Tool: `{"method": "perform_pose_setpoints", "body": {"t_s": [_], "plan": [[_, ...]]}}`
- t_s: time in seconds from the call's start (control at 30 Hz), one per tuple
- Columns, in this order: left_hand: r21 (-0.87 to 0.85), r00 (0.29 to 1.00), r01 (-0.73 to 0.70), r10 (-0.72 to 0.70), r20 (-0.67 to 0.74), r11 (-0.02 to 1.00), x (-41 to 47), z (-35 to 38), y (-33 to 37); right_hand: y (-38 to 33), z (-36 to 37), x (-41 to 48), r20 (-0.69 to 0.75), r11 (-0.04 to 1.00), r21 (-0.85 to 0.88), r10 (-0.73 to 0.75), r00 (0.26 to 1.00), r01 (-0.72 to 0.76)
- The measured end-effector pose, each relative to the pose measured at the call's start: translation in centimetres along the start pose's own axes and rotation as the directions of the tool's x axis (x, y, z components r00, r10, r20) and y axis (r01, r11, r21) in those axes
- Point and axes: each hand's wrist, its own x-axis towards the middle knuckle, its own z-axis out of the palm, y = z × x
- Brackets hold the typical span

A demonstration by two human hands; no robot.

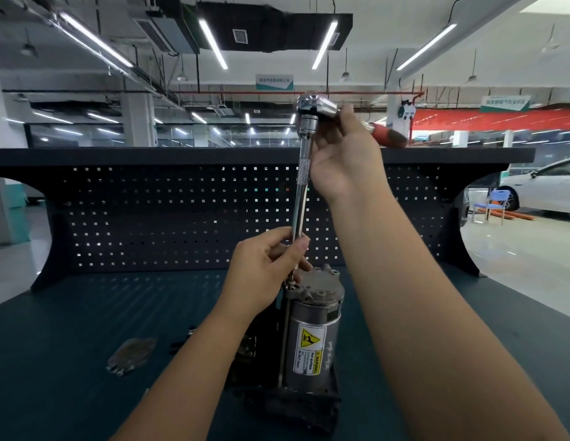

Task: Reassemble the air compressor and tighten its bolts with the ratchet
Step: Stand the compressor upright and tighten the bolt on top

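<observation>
Both hands (pixel 271 261) (pixel 342 154) hold ratchet (pixel 301 186) upright, perhaps on compressor (pixel 312 316).

A dark pegboard (pixel 181 218) backs the teal bench top (pixel 70 345); a white car (pixel 547 186) and blue chair (pixel 496 198) stand far right.

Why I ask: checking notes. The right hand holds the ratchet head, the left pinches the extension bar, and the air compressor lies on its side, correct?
Not quite: the head view shows the air compressor standing upright, not on its side. The rest holds.
</observation>
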Motion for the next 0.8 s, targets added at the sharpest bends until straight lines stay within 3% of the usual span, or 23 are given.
{"method": "perform_pose_setpoints", "body": {"t_s": [0.1, 0.17, 0.2, 0.27, 0.3, 0.33, 0.4, 0.47, 0.53, 0.57, 0.63, 0.7, 0.8], "plan": [[0.013, 1.000, -0.001, 0.001, 0.006, 1.000, -0.1, 0.0, 0.2, 0.5, 0.0, -0.2, 0.056, 0.996, -0.058, -0.063, 0.996, 0.066], [0.029, 1.000, 0.000, 0.000, 0.009, 1.000, -0.1, 0.2, 0.3, 1.1, -0.5, -0.7, 0.144, 0.920, -0.231, -0.290, 0.946, 0.317], [0.011, 1.000, 0.009, -0.009, 0.002, 1.000, -0.1, 0.3, 0.3, 1.3, -0.8, -1.0, 0.241, 0.798, -0.342, -0.437, 0.867, 0.497], [-0.012, 0.999, 0.027, -0.027, -0.021, 1.000, 0.0, 0.4, 0.4, 1.6, -1.3, -1.6, 0.480, 0.460, -0.432, -0.611, 0.629, 0.776], [-0.005, 0.999, 0.032, -0.032, -0.028, 0.999, 0.1, 0.4, 0.4, 1.6, -1.4, -1.6, 0.559, 0.351, -0.433, -0.618, 0.552, 0.831], [-0.006, 0.999, 0.036, -0.036, -0.034, 0.999, 0.2, 0.4, 0.4, 1.6, -1.3, -1.7, 0.594, 0.304, -0.446, -0.602, 0.533, 0.842], [-0.036, 0.999, 0.041, -0.042, -0.032, 0.999, 0.4, 0.2, 0.3, 1.6, -0.6, -1.9, 0.535, 0.357, -0.519, -0.573, 0.621, 0.777], [-0.059, 1.000, 0.027, -0.028, -0.005, 0.998, 0.3, 0.1, 0.2, 1.5, -0.2, -1.6, 0.333, 0.586, -0.528, -0.523, 0.785, 0.615], [-0.067, 0.999, 0.004, -0.002, 0.040, 0.998, 0.2, -0.1, 0.3, 1.1, -0.3, -0.6, 0.102, 0.862, -0.343, -0.359, 0.928, 0.372], [-0.058, 0.998, -0.005, 0.008, 0.061, 0.998, 0.1, -0.3, 0.4, 0.7, -0.4, -0.2, 0.027, 0.951, -0.195, -0.240, 0.970, 0.240], [-0.032, 0.997, -0.011, 0.013, 0.077, 0.999, 0.0, -0.5, 0.5, 0.3, -0.8, 0.4, -0.008, 0.997, 0.071, -0.039, 0.999, 0.039], [-0.021, 0.999, -0.008, 0.009, 0.053, 1.000, -0.1, -0.6, 0.3, 0.6, -1.0, 0.5, 0.000, 0.990, 0.142, 0.013, 1.000, -0.013], [-0.076, 1.000, 0.013, -0.014, -0.007, 0.997, -0.3, -0.4, 0.2, 1.7, -0.9, -0.1, 0.077, 0.979, -0.035, -0.198, 0.977, 0.201]]}}
